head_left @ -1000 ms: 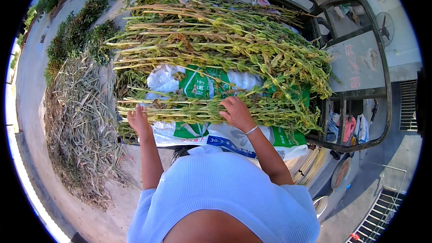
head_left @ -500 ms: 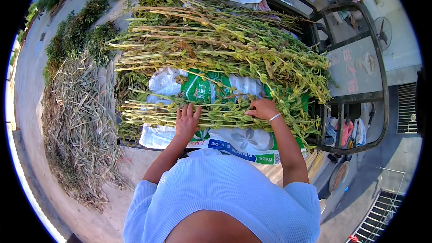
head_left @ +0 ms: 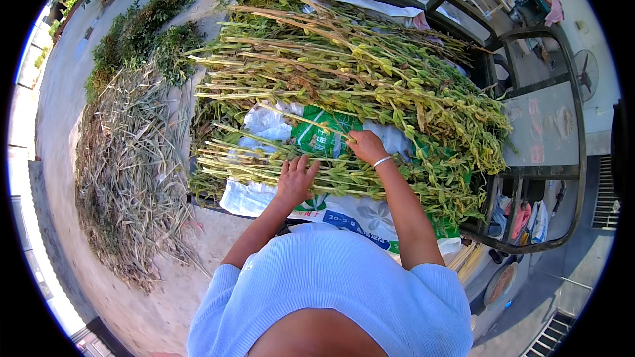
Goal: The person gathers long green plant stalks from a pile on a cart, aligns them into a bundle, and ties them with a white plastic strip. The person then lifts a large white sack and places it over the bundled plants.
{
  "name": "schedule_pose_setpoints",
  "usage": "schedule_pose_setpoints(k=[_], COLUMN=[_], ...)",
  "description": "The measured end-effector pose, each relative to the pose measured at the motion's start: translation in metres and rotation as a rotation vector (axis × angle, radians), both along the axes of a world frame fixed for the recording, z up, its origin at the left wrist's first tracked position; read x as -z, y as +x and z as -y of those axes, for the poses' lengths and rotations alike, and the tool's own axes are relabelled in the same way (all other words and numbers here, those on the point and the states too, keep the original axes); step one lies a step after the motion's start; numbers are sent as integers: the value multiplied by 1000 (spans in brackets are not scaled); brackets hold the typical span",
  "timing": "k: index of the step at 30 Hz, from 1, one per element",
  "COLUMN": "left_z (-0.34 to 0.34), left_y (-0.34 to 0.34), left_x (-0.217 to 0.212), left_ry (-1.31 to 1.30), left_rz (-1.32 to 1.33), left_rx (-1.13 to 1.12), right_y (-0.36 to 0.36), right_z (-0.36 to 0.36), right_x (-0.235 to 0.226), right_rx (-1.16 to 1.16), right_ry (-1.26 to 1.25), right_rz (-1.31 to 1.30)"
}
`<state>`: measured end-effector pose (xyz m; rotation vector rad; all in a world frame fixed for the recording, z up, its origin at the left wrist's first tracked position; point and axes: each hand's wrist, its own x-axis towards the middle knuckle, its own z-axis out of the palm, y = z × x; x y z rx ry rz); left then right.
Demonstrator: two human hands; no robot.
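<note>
Long cut stalks with green pods, which look like sesame stalks (head_left: 370, 86), lie in layers across a black-framed cart bed. My left hand (head_left: 296, 180), fingers apart, rests flat on the nearer row of stalks (head_left: 248, 162). To its right and slightly farther away, my right hand (head_left: 366, 146) is closed, pinching a single sesame stalk (head_left: 304, 119) whose bare end points left. Beneath both hands, a white and green woven sack (head_left: 319, 133) shows in the gap between the rows and along the near edge. The right fingertips are partly hidden.
The black metal cart frame (head_left: 574, 158) curves round the right side. Dry leaves and stems (head_left: 135, 178) are heaped on the concrete to the left, with darker green plants (head_left: 142, 30) beyond. A standing fan (head_left: 586, 74) is by the right wall.
My right hand has moved left and away from me, with the stalk now between its fingers. My left hand stays on the near row. The whole view has shifted a little.
</note>
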<state>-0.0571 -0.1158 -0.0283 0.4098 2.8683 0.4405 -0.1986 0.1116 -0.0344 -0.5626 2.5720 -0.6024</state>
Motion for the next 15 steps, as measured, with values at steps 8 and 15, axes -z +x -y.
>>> schedule_pose_setpoints(k=[8,15], left_z=[9,5], left_y=[-26,-39], left_x=[0,-60], left_ry=[1225,1881], left_rz=[242,93], left_rx=[-456,-680], right_y=[34,51], right_z=[-8,63], right_x=[-30,-102], right_rx=[-188,-131], right_ry=[-128,-79], right_rz=[-297,-343])
